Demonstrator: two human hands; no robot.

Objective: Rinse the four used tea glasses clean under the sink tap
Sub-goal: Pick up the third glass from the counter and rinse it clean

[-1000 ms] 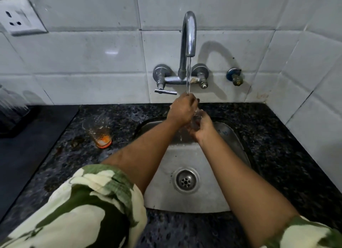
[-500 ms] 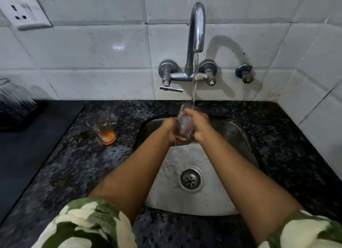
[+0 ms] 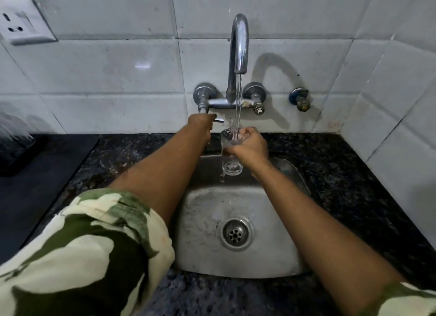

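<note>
My right hand (image 3: 250, 146) grips a clear tea glass (image 3: 231, 162) upright under the chrome tap (image 3: 240, 44). A thin stream of water (image 3: 238, 103) runs into the glass and spills over its side into the steel sink (image 3: 212, 221). My left hand (image 3: 200, 125) reaches to the back wall and holds the tap's lever (image 3: 219, 120), whose tip sticks out past my fingers. A second tea glass (image 3: 112, 161) stands on the dark counter to the left of the sink, partly hidden behind my left forearm.
The black speckled counter (image 3: 342, 174) surrounds the sink. A dark flat surface (image 3: 35, 186) lies at the left, with a blurred clear container (image 3: 14, 131) at its back. A wall socket (image 3: 23, 23) and a small valve (image 3: 300, 100) are on the tiled wall.
My left hand let go of the glass and moved up and left to the tap lever. My right hand now holds the glass alone, a little higher under the stream.
</note>
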